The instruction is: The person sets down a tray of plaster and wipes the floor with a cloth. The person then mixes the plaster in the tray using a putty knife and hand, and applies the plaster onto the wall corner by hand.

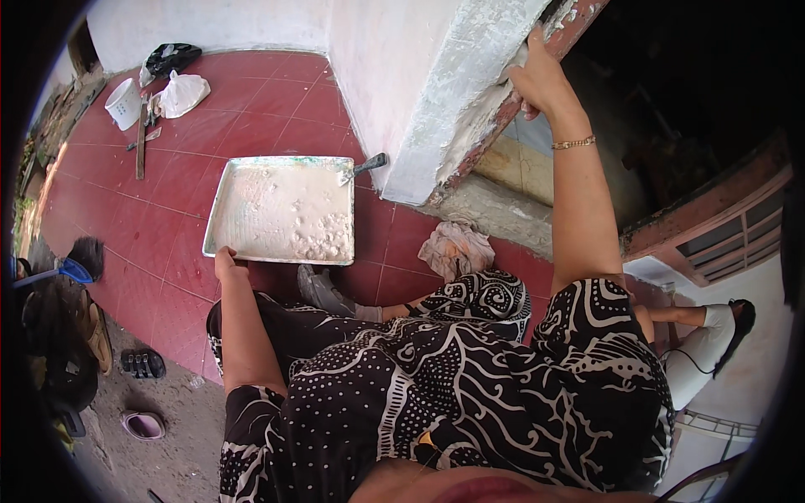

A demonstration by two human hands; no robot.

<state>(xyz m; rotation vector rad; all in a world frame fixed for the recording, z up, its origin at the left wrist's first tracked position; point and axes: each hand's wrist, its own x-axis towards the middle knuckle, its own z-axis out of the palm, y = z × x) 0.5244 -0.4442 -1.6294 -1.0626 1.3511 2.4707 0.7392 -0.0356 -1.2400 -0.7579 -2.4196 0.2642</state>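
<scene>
My left hand point(231, 261) is closed on the near left edge of a shallow, paint-stained tray point(222, 205). Wet, pale, lumpy plaster-like paste point(293, 201) covers the inside of the tray. A putty knife point(366, 166) rests on the tray's far right rim, its dark handle sticking out. My right hand point(541, 80) is raised to the door opening, index finger stretched out against the rough wall edge point(495, 75) beside the reddish door frame point(572, 29). No tool shows in that hand; its other fingers are partly curled.
A crumpled, stained cloth point(457, 250) lies by my knee on the red tiled floor point(285, 92). Farther left are a white bucket point(124, 105), a white plastic bag point(183, 94) and a wooden strip point(141, 151). A blue dustpan point(75, 270) and several shoes point(142, 364) lie left. Another person's arm point(677, 316) shows right.
</scene>
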